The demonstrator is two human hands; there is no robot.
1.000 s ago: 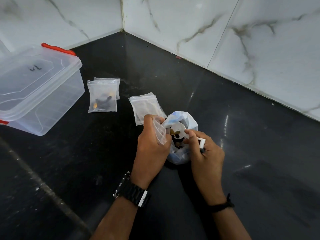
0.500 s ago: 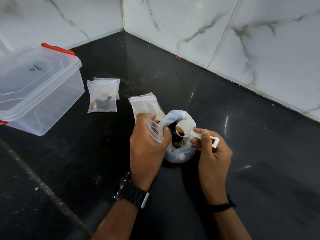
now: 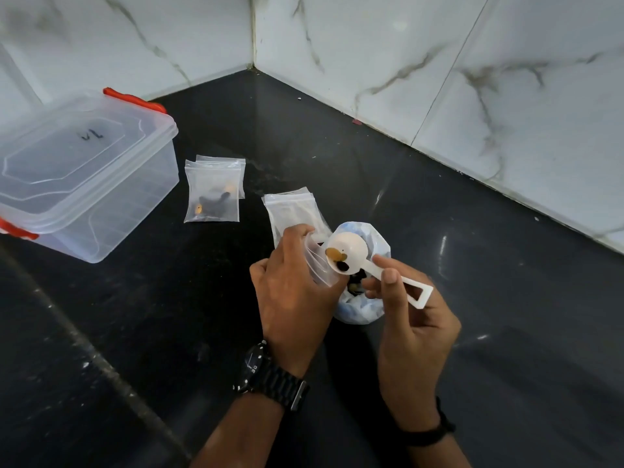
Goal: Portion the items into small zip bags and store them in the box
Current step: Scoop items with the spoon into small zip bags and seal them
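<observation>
My left hand (image 3: 293, 292) grips a small clear zip bag (image 3: 319, 265) with its mouth held open. My right hand (image 3: 412, 315) pinches the handle of a white plastic scoop (image 3: 351, 253), whose bowl is tipped toward the bag's mouth with a few black and orange pieces in it. Under the scoop stands the white and blue source bag (image 3: 363, 309) holding more dark pieces. A stack of unfilled zip bags (image 3: 290, 207) lies just beyond my left hand. Two zip bags (image 3: 212, 194) lie further left, the front one holding pieces. The clear lidded box (image 3: 84, 177) with red clips stands at far left.
Everything rests on a black stone counter (image 3: 472, 265) in a corner of white marble-tiled walls (image 3: 405, 45). A pale seam (image 3: 101, 359) crosses the counter at lower left. I wear a black watch (image 3: 270, 376) on the left wrist and a black band (image 3: 435, 430) on the right.
My right hand lifted the scoop out of the source bag and swung it left to the open mouth of the zip bag. My left hand shifted slightly left with the bag.
</observation>
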